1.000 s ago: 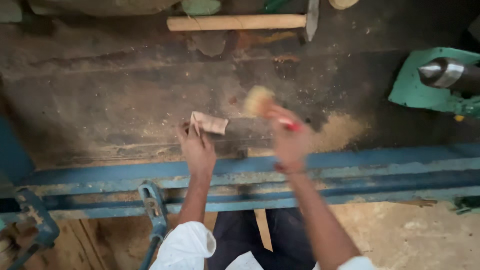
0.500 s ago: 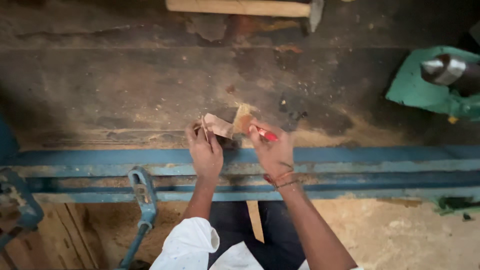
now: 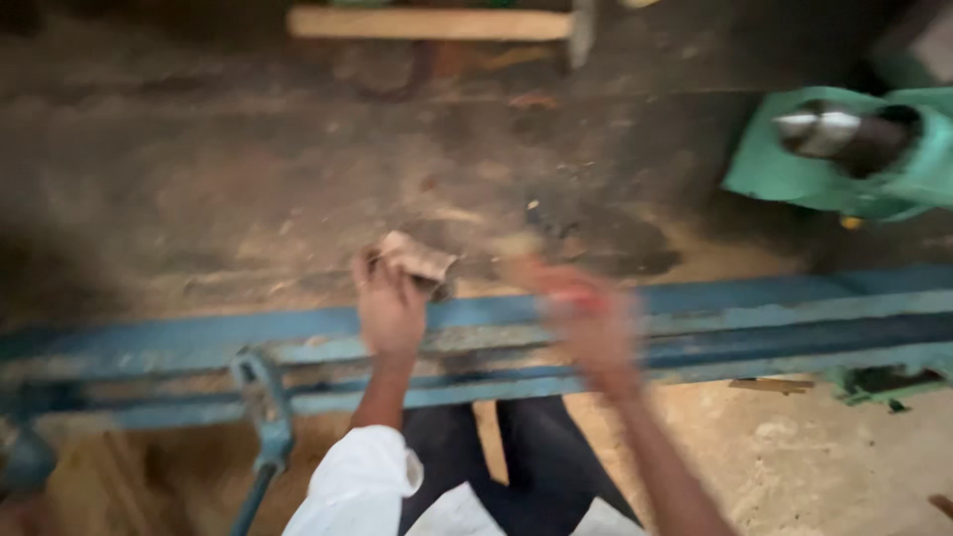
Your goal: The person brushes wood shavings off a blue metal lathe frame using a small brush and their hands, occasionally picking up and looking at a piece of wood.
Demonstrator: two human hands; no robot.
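Observation:
My left hand (image 3: 389, 306) grips a small pale wooden piece (image 3: 417, 258) just above the blue metal rail (image 3: 774, 308) at the bench's near edge. My right hand (image 3: 588, 316), badly motion-blurred, holds a small brush with a red handle (image 3: 579, 296) and pale bristles (image 3: 516, 248), just right of the wooden piece and not touching it. Sawdust lies on the dark bench top (image 3: 199, 189) around both hands.
A hammer with a long wooden handle (image 3: 427, 22) lies at the far edge. A green machine part with a shiny metal cone (image 3: 844, 144) stands at the right. A blue clamp handle (image 3: 260, 397) hangs below the rail at the left. Sawdust covers the floor (image 3: 814, 467).
My right hand has swung the brush off the wooden piece, rightward and toward me. My left hand keeps holding the piece in about the same place.

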